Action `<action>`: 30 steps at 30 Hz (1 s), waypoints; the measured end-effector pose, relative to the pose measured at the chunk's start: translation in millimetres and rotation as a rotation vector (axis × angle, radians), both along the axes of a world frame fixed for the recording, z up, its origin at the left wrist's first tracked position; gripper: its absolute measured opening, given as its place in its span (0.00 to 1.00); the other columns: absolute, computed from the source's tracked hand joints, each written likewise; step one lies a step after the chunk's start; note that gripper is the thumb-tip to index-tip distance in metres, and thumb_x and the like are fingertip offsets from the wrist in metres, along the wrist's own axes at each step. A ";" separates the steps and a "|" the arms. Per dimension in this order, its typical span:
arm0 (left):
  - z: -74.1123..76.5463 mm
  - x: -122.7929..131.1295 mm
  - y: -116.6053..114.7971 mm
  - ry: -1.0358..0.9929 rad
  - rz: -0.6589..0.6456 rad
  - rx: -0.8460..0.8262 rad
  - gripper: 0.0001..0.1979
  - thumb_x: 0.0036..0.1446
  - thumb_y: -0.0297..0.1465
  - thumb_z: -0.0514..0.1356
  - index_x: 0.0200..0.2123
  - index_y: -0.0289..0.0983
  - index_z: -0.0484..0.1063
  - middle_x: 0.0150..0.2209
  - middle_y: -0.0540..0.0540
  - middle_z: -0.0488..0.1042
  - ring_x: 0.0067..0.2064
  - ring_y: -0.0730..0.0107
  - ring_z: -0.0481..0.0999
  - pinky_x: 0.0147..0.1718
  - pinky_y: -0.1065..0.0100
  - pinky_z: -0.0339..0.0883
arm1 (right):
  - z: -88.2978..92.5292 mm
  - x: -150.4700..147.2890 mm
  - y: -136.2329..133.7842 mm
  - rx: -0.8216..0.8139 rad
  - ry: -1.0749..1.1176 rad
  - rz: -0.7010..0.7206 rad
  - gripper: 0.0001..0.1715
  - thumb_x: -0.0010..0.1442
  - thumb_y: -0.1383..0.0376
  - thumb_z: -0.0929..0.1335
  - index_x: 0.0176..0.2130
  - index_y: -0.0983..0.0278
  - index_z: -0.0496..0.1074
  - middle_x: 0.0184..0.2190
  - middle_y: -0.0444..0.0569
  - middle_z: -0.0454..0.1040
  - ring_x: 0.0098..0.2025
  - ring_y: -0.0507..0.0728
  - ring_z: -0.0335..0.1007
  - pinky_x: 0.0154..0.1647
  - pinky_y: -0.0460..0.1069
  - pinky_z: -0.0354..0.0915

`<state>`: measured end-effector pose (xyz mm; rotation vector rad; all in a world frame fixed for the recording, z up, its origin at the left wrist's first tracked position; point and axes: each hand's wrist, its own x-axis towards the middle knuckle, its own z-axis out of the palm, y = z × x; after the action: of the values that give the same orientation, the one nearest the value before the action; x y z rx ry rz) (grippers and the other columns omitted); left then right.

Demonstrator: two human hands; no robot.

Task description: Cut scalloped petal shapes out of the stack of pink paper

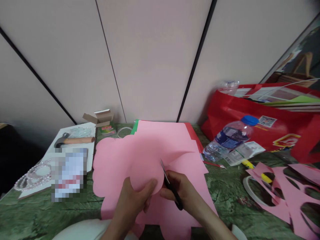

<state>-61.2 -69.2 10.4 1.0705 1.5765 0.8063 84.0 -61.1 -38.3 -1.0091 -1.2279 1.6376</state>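
My left hand (138, 198) pinches a round pink paper piece (146, 171) between thumb and fingers, near the middle of the view. In my right hand (181, 188) is a pair of scissors (172, 190) with dark handles, its blades pointing up and away at the right edge of the round piece. Whether the blades touch the paper I cannot tell. Beneath both hands lie pink paper sheets (185, 153), with a scalloped pink cutout (107, 166) on the left. Green and red sheets show at the far edges of the stack.
At left, a hammer (75, 140), bead strings (35, 175) and a small open box (105, 123) lie about. To the right are a water bottle (230, 138), a red bag (250, 110), a tape roll (253, 193) and pink paper scraps with round holes (287, 203). A wall stands behind.
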 end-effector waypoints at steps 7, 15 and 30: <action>-3.2 -2.6 2.3 -0.037 -0.120 0.054 0.23 0.47 0.40 0.57 0.07 0.37 0.58 0.07 0.53 0.56 0.12 0.78 0.56 0.14 0.73 0.50 | 1.2 5.4 2.3 0.023 -0.047 -0.006 0.25 0.38 0.51 0.76 0.24 0.64 0.63 0.20 0.37 0.56 0.23 0.49 0.49 0.22 0.45 0.50; -10.6 -3.7 2.9 -0.155 -0.213 0.053 0.23 0.50 0.40 0.55 0.08 0.36 0.61 0.08 0.52 0.60 0.11 0.77 0.59 0.14 0.72 0.54 | 0.3 5.2 2.0 -0.003 0.024 0.040 0.24 0.40 0.52 0.75 0.27 0.65 0.64 0.21 0.37 0.55 0.24 0.49 0.50 0.24 0.45 0.51; -10.4 -4.7 0.8 -0.152 -0.192 0.031 0.22 0.49 0.38 0.55 0.07 0.37 0.60 0.07 0.52 0.59 0.10 0.77 0.58 0.13 0.72 0.54 | 1.5 4.9 0.9 -0.005 0.007 0.033 0.24 0.41 0.51 0.75 0.26 0.64 0.65 0.21 0.38 0.58 0.24 0.49 0.51 0.24 0.46 0.50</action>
<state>-65.9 -68.4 0.0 1.1366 1.3155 0.7646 88.8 -60.2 -36.8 -0.9903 -1.2422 1.6688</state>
